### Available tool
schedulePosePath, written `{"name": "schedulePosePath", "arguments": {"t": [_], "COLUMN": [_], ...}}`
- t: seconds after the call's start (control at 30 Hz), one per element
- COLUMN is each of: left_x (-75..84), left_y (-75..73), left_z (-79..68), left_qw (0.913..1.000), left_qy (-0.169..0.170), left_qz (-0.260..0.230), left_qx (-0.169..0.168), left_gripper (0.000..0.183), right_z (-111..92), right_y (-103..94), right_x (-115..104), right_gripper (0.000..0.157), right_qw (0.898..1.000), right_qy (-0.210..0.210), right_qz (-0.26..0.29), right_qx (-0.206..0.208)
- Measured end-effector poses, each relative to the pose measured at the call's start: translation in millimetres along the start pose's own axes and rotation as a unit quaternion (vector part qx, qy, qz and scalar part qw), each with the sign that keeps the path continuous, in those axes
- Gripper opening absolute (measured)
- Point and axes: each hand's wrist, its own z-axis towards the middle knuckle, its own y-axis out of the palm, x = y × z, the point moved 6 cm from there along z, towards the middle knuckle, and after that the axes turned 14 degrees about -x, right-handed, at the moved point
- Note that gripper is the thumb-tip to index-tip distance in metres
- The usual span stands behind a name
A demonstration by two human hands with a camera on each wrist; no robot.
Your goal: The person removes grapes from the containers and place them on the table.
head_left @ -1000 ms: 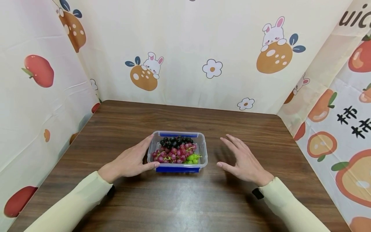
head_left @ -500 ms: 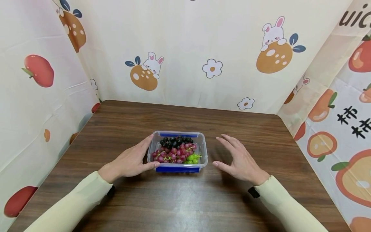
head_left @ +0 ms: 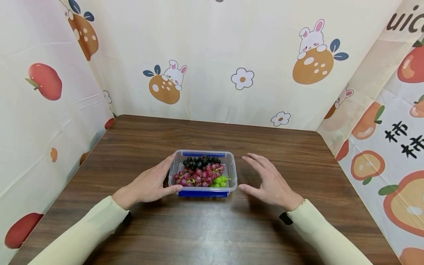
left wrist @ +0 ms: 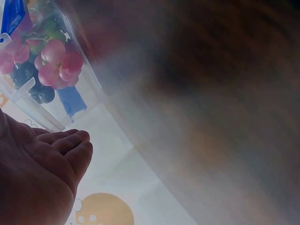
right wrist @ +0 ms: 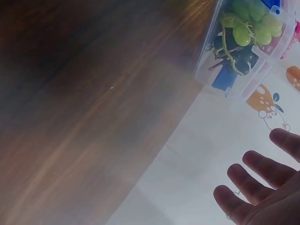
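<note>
A clear plastic container (head_left: pixel 234 173) with blue side clips sits on the table, its top uncovered. Inside lie black grapes (head_left: pixel 201 162), reddish-purple grapes (head_left: pixel 198 177) and a small bunch of green grapes (head_left: pixel 221 180). My left hand (head_left: pixel 150 182) rests at the container's left end, the thumb over the front left corner and straight fingers along the side. To the right, my right hand (head_left: pixel 271 183) hovers a short gap from the container, fingers spread and nothing in them. In the right wrist view, the green grapes (right wrist: pixel 251 28) show through the wall beyond my fingers (right wrist: pixel 267 168).
The dark wood-grain table (head_left: pixel 212 228) stretches around the container. A cloth backdrop (head_left: pixel 212 44) printed with rabbits, flowers and fruit hangs behind it and along both sides. A black band (head_left: pixel 285 218) shows at my right wrist, below the pale sleeve.
My right hand has moved left, closer to the container's right end. The left hand, the container and the grapes stay where they were.
</note>
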Motion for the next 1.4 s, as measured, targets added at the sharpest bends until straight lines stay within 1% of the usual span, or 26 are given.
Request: {"name": "schedulePosePath", "arguments": {"t": [0.57, 0.8, 1.0, 1.23, 1.4], "left_x": [1.0, 1.4, 1.1, 1.5, 1.8], "left_y": [0.2, -0.4, 0.0, -0.4, -0.6], "left_z": [0.1, -0.3, -0.7, -0.8, -0.5], "left_qw": [1.0, 1.0, 1.0, 1.0, 1.0], "left_qy": [-0.005, -0.007, -0.007, -0.007, -0.007], "left_qz": [0.002, 0.001, -0.002, -0.003, -0.002], "left_qx": [-0.002, -0.002, -0.003, -0.002, 0.0], "left_gripper": [0.115, 0.115, 0.115, 0.115, 0.115], "right_z": [11, 15, 18, 24, 27], "right_y": [3.2, 5.2, 6.4, 9.5, 10.0], "right_x": [-14, -19, -23, -29, -33], "right_gripper": [0.086, 0.086, 0.084, 0.082, 0.081], "right_qw": [0.999, 0.999, 0.999, 0.998, 0.997], "right_qy": [-0.036, -0.036, -0.044, -0.068, -0.077], "right_qz": [0.003, 0.006, 0.008, 0.013, 0.009], "right_qx": [0.012, 0.008, 0.009, 0.006, 0.006]}}
